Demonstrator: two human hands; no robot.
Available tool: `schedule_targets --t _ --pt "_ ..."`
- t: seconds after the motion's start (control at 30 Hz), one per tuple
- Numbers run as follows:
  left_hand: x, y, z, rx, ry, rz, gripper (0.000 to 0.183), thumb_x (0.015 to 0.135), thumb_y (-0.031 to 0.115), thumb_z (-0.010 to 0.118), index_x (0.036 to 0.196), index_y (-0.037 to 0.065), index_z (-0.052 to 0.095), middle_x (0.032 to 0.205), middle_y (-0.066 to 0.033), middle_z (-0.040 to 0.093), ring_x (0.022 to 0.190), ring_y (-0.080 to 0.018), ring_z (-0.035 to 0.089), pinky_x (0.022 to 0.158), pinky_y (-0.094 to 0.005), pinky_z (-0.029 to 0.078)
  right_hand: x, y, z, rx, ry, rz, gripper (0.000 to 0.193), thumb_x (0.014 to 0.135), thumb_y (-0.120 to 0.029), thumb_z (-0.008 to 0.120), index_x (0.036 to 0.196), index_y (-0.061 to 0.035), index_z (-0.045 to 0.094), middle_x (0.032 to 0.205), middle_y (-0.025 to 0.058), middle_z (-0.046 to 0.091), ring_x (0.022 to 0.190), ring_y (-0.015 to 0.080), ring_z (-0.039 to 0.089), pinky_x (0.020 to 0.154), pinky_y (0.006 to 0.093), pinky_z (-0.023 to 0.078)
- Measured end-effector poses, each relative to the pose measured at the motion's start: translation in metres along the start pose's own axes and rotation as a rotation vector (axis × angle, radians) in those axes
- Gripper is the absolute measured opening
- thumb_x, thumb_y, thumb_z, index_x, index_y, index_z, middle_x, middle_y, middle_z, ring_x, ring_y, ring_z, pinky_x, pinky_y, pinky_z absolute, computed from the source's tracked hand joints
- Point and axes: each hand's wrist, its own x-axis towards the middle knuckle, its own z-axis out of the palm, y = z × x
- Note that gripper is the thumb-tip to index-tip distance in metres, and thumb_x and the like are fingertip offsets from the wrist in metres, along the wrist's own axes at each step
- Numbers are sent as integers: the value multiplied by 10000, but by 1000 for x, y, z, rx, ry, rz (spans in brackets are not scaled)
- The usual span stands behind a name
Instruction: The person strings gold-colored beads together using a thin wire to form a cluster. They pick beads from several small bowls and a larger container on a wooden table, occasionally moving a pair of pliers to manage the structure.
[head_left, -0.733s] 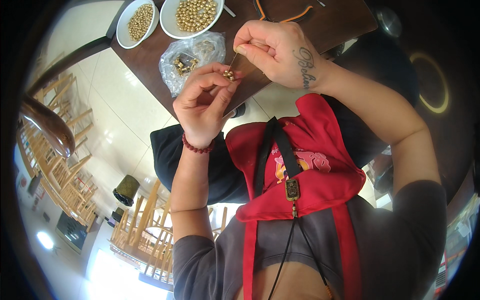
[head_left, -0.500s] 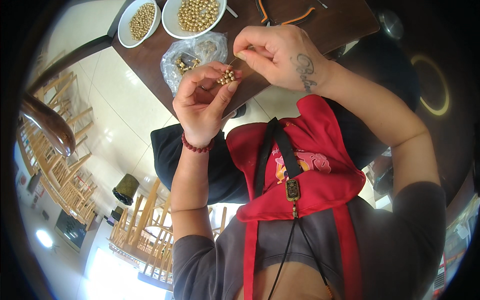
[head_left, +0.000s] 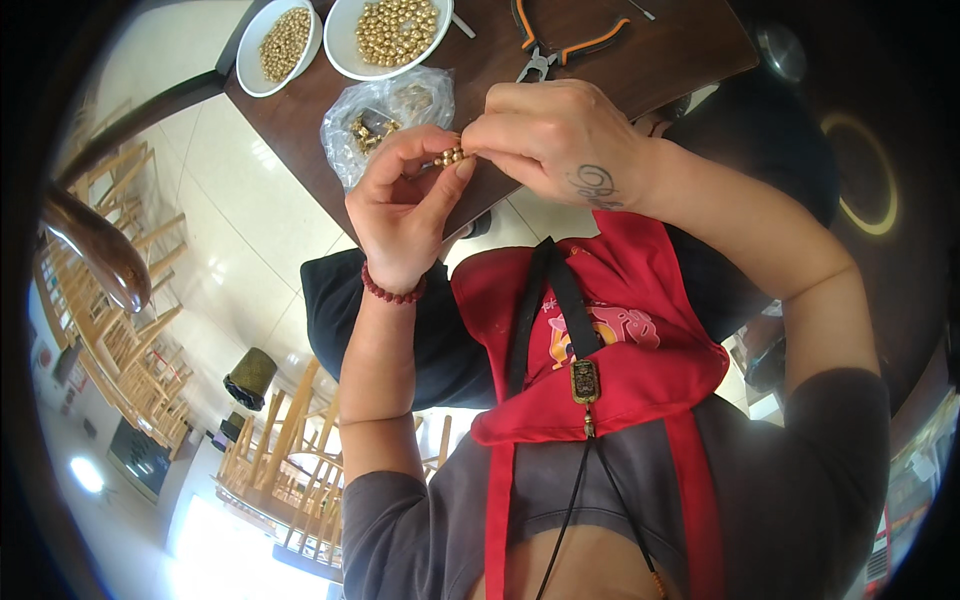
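Note:
A small cluster of gold beads is pinched between the thumb and fingers of my left hand. My right hand presses up against the cluster from the right, its thumb and forefinger closed together. What those right fingertips grip is hidden at this moment. Just beyond my left hand lies a clear plastic bag with gold metal pieces in it. Pliers with black and orange handles rest on the table beyond my right hand.
Two white bowls stand at the table's far left: a smaller one with small gold beads and a larger one with bigger gold beads. The dark wooden table ends close in front of my lap. Wooden chairs stand at the left.
My right hand has come down and left to the bead cluster, and the thread or wire stretched between the hands no longer shows. The pliers' jaws have come into sight.

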Motion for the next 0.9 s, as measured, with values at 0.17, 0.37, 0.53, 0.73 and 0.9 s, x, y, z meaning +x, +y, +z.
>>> schedule_targets --t 0.17,0.37,0.53,0.73,0.9 --pt "2 1 -2 33 -49 -13 227 818 -129 642 1030 -53 611 1081 -74 556 978 -128 589 856 -263 526 2 1 -3 30 -16 -39 138 755 -87 696 887 -82 658 799 64 595 651 244 602 529 334 465" --pt "-1 0 -6 -31 -50 -93 232 829 -112 639 1047 -35 610 1049 -52 566 961 -111 586 822 -243 517 15 0 -12 -47 81 -209 194 743 -126 672 936 -110 655 1048 33 617 978 229 596 747 351 482" --pt "0 2 -4 46 -43 -72 227 825 -112 640 1032 -23 614 1039 -50 563 949 -115 592 785 -233 522 8 0 -6 1 29 -205 272 698 -121 717 951 -56 644 1050 82 631 1033 265 592 789 391 473" --pt "0 6 -1 243 -45 2 228 788 -125 661 997 -44 619 1026 -88 565 930 -149 615 800 -254 547 12 -12 -15 416 -151 325 176 768 -42 670 930 -10 607 891 125 637 768 273 641 641 343 496" --pt "0 2 -3 266 -93 25 209 831 -110 631 1030 -49 608 1059 -90 575 957 -143 604 808 -247 530 3 -6 -9 8 -129 115 127 763 -62 673 864 -39 600 729 81 555 639 267 600 547 354 461"
